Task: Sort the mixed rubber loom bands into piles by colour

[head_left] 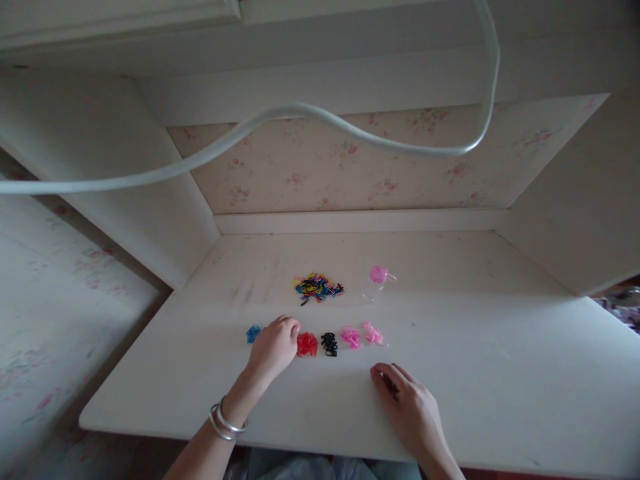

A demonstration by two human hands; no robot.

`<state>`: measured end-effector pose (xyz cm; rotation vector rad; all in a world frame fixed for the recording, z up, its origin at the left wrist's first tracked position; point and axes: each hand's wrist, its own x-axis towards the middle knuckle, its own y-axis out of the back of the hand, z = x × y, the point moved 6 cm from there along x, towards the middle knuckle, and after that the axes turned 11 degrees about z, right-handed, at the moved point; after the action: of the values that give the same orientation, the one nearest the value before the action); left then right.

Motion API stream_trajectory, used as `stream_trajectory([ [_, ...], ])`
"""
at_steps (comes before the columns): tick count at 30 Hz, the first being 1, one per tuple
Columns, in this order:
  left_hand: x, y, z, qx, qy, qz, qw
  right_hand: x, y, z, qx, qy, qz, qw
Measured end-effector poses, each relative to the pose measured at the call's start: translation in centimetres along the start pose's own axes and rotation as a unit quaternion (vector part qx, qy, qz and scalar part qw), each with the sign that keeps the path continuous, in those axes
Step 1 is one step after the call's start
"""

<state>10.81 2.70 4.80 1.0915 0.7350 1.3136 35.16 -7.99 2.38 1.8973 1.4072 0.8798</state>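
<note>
Small coloured rubber bands lie sorted in a row of little piles on the white desktop. My left hand [274, 341] is over the row with its fingers pinched together, between the blue pile [253, 333] and the red pile [307, 345]. Whatever its fingertips hold is hidden. Further right are a black pile [329, 344], a bright pink pile [351, 337] and a pale pink pile [373, 333]. Behind them sits a mixed multicoloured heap [318, 287]. My right hand [407, 403] rests on the desktop, loosely closed, below the pale pink pile, with nothing visible at its fingertips.
A small clear container with a pink lid [379, 275] stands right of the mixed heap. Overhead, a white cable [300, 110] crosses the view. Side panels [165, 180] and a floral back wall [345, 167] enclose the white desktop [480, 373].
</note>
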Motion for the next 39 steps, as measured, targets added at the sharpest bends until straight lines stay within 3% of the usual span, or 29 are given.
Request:
stream_trajectory([
  [3, 0.1, 1.5, -0.9, -0.024, 0.004, 0.021, 0.999, -0.1, -0.4, 0.6, 0.017, -0.013, 0.001, 1.000],
  [7, -1.8, 3.3, -2.9, -0.107, 0.028, 0.118, 0.987, 0.4, -0.3, 1.0, 0.096, -0.035, 0.028, 0.994],
  [11, -5.7, 3.0, -5.7, -0.164, 0.081, 0.166, 0.969, 2.9, 0.9, -1.7, 0.120, 0.006, 0.033, 0.992],
  [15, -8.7, 2.0, -9.4, -0.182, 0.158, 0.177, 0.954, 7.7, 0.5, -5.3, 0.035, 0.052, -0.002, 0.998],
  [17, -9.4, 2.0, -11.0, -0.187, 0.185, 0.196, 0.945, 10.1, -1.1, -6.0, -0.076, 0.066, -0.037, 0.994],
  [19, -9.6, 1.9, -11.7, -0.196, 0.195, 0.207, 0.938, 12.2, -2.8, -6.1, -0.116, 0.068, -0.052, 0.990],
  [25, -9.2, 2.1, -10.3, -0.203, 0.132, 0.205, 0.948, 14.9, -5.9, -5.6, -0.211, 0.074, -0.072, 0.972],
  [39, -8.9, 1.9, -10.0, -0.225, 0.126, 0.176, 0.950, 14.5, -7.4, -6.9, -0.322, 0.135, -0.118, 0.930],
])
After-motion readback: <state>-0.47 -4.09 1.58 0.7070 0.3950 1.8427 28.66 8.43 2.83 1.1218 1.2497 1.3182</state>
